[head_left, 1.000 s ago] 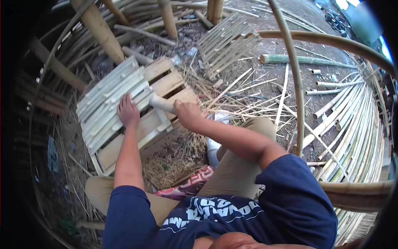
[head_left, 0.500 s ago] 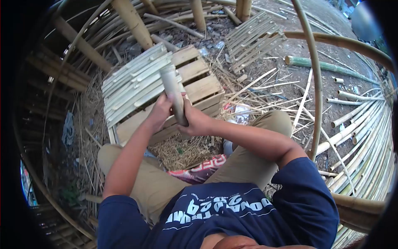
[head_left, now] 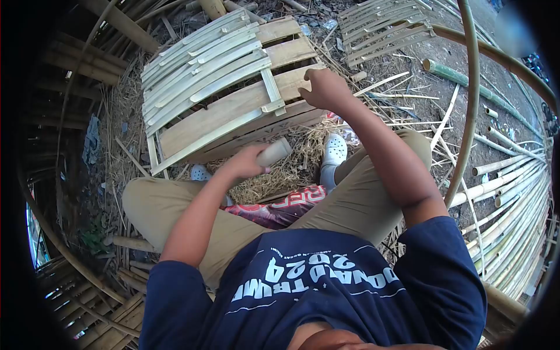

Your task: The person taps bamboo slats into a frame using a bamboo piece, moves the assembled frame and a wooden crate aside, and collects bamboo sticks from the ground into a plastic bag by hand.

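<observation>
My left hand (head_left: 245,163) is closed round a short, thick bamboo piece (head_left: 275,153), its pale end pointing up and right, over the straw between my knees. My right hand (head_left: 325,88) is empty, fingers curled but apart, beside the right end of a wooden crate (head_left: 216,125). On the crate lies a slatted bamboo panel (head_left: 204,67) of pale split strips, resting on its left and middle part. A narrow crosspiece (head_left: 271,90) of the panel lies close to my right hand.
Another slatted panel (head_left: 382,29) lies on the ground behind. To the right are a green bamboo pole (head_left: 466,81), many cut poles (head_left: 513,198) and a curved upright pole (head_left: 470,111). Straw (head_left: 265,188) and a printed sack (head_left: 280,210) lie between my legs.
My right hand has let go of the bamboo piece and moved up and right to the crate's end. My left hand has lowered the piece and tilted it. The view has shifted.
</observation>
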A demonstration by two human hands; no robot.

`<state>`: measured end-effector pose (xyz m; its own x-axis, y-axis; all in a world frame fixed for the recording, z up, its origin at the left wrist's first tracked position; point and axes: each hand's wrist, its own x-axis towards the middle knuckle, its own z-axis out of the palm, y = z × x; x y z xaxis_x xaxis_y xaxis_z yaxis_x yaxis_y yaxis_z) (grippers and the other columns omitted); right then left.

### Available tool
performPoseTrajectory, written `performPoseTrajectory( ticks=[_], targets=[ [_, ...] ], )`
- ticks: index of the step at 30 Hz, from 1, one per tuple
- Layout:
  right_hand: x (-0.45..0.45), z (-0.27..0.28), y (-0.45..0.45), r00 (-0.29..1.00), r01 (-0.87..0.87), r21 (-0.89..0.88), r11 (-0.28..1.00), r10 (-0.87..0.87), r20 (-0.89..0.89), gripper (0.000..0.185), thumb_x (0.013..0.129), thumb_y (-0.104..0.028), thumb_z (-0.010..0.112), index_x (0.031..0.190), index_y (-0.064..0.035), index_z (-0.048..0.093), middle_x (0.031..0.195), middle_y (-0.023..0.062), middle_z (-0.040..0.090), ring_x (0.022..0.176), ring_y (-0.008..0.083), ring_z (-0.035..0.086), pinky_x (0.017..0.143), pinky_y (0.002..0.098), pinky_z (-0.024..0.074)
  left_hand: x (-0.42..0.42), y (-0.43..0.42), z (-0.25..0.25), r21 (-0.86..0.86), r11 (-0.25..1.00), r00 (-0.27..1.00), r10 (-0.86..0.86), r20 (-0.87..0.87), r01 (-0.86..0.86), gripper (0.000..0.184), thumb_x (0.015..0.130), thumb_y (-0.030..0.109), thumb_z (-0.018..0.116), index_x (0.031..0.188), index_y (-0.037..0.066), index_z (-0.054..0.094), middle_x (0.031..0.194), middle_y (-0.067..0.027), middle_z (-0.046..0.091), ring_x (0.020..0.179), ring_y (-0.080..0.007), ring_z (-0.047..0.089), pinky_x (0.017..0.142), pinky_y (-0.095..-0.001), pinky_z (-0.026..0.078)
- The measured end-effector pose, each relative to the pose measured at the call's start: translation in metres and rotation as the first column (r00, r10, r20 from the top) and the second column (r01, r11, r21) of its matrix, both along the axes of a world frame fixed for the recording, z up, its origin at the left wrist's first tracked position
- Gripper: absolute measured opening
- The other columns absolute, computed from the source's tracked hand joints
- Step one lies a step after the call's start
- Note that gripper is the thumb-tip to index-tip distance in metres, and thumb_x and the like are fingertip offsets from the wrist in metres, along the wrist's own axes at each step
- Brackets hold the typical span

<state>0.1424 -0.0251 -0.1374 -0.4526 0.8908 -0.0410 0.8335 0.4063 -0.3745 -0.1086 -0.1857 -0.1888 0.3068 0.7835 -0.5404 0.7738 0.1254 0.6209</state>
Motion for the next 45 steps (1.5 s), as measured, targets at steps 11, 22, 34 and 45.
performPoseTrajectory(
  ticks=[11,22,34,45],
  targets=[
    [-0.039,-0.06,0.038,0.947,0.049,-0.248,0.967,-0.124,-0.296,0.058,0.078,-0.039,0.075,0.112,0.0073,0.07,0.107,0.0287,0.071,0.104,0.0382,0.07,0.093,0.0416,0.0556,-0.01,-0.004,-0.058,0.137,0.912,0.855,-0.3,-0.423,0.388,0.079,0.089,0.026,0.074,0.157,0.013,0.036,0.149,-0.02,0.05,0.136,-0.0368,0.051,0.113,-0.0468,0.04],
    [-0.104,-0.044,0.045,0.927,0.173,-0.407,0.897,-0.288,-0.242,0.048,0.083,-0.036,0.073,0.08,0.0109,0.067,0.08,0.0233,0.072,0.067,0.0322,0.074,0.054,0.0381,0.0605,-0.107,0.026,0.189,0.255,0.966,0.966,0.023,-0.259,0.045,0.067,0.099,0.035,0.063,0.156,0.01,0.038,0.155,-0.0176,0.046,0.143,-0.0327,0.044,0.12,-0.0393,0.033],
    [-0.115,-0.053,0.066,0.994,0.094,-0.231,0.968,-0.081,0.067,0.059,0.083,-0.053,0.074,0.093,0.0059,0.073,0.097,0.0247,0.073,0.098,0.0388,0.071,0.085,0.0478,0.0571,-0.301,0.035,0.069,0.287,0.706,0.673,0.706,-0.219,-0.647,0.092,0.091,0.054,0.068,0.152,-0.006,0.036,0.153,-0.0305,0.043,0.144,-0.0373,0.043,0.117,-0.0398,0.036],
    [-0.11,-0.066,0.074,0.998,0.017,-0.149,0.989,-0.026,-0.059,0.055,0.073,-0.05,0.08,0.08,0.0049,0.072,0.084,0.0245,0.072,0.083,0.0384,0.072,0.077,0.0458,0.0579,-0.34,-0.001,-0.025,0.364,0.415,0.449,0.894,0.007,-0.834,0.055,0.083,0.027,0.081,0.126,-0.002,0.063,0.122,-0.0238,0.068,0.113,-0.0363,0.067,0.098,-0.0432,0.05]
  ],
)
